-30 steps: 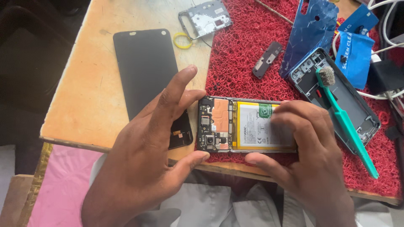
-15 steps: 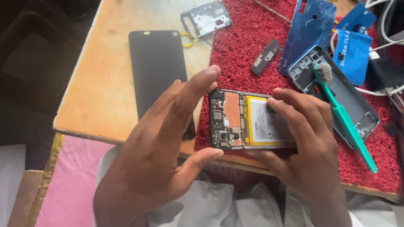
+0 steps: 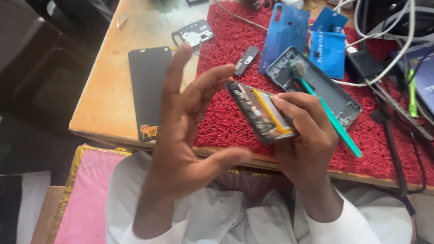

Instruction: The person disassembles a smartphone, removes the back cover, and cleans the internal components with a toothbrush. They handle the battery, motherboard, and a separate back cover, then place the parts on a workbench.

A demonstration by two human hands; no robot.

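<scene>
Now hands — right (image 3: 304,135) gripping flat opened phone (image 3: 262,113) (yellow-edged battery), left (image 3: 185,131) splayed

A rough, looped red mat (image 3: 226,122) is laid over the matt wooden desk (image 3: 113,99) — a glossy black screen (image 3: 148,86) and smooth blue plastic cover (image 3: 284,31) are seen.

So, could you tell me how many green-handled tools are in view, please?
2: a teal brush lying across the grey phone frame on the red mat; a light green tool at the right. More may be hidden.
</scene>
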